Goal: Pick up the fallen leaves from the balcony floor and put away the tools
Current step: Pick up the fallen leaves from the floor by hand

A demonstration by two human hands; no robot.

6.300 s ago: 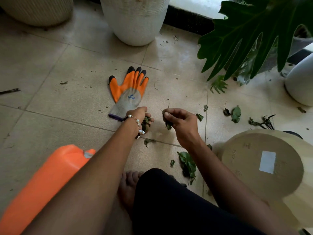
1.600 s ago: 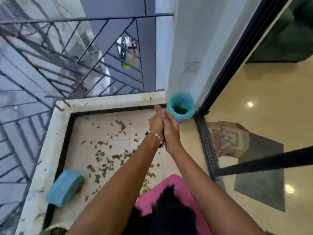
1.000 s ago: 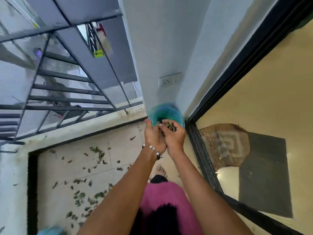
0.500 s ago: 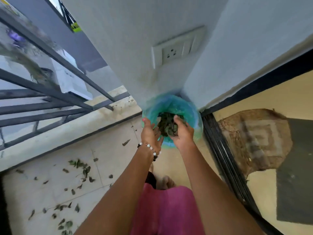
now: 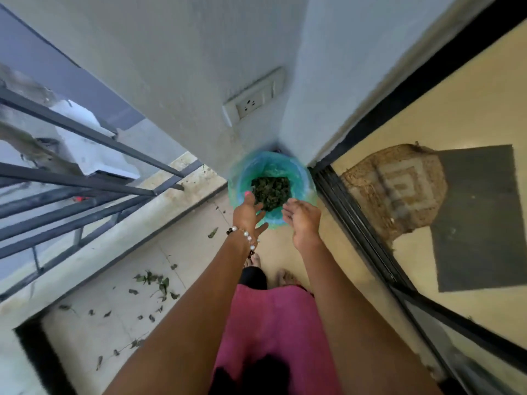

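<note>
Overhead, a pale wall (image 5: 176,67) fills the upper half, meeting a second wall face at a corner; a white socket plate (image 5: 254,98) sits on it just above the bin. Dark metal railing (image 5: 71,172) runs down the left side over a stone ledge (image 5: 128,223). To the right, a black sliding-door track (image 5: 368,238) separates the balcony floor (image 5: 114,309) from a glossy indoor floor, where a brown woven mat (image 5: 399,189) lies partly under a grey mat (image 5: 479,218).

Bin lined with a blue-green bag (image 5: 302,178) stands in the wall corner, pressed between wall and door track. Inside — a dark heap of collected leaves (image 5: 271,189), well down in the bag. Both hands block the bin's near rim.

Loose fallen leaves (image 5: 156,280) lie scattered on the tiles to the left, near the ledge, well apart from the bin; one single leaf (image 5: 213,232) lies just beside the left wrist.

Person stands in a pink garment (image 5: 279,323), bare toes showing below the hands.

Left hand (image 5: 248,212) — reaches over the bin's near-left rim, fingers spread and straight, holding nothing; a beaded bracelet (image 5: 242,235) circles the wrist. Right hand (image 5: 302,218) hovers over the near-right rim, palm turned partly up, fingers loosely extended, empty.
</note>
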